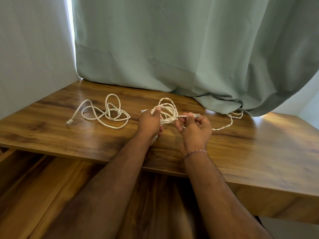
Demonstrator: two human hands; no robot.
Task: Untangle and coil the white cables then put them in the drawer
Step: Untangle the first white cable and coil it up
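Note:
A bundle of white cable loops is held just above the wooden desk. My left hand grips the loops at their left side. My right hand pinches the cable's end just behind its clear plug. A twisted white strand trails from the bundle to the right and runs under the curtain. A second white cable lies loose and looped on the desk to the left, one plug pointing toward the front left.
A green curtain hangs behind the desk and bunches on its back right. The drawer stands pulled out below the desk's front edge on the left. A pale wall bounds the left side.

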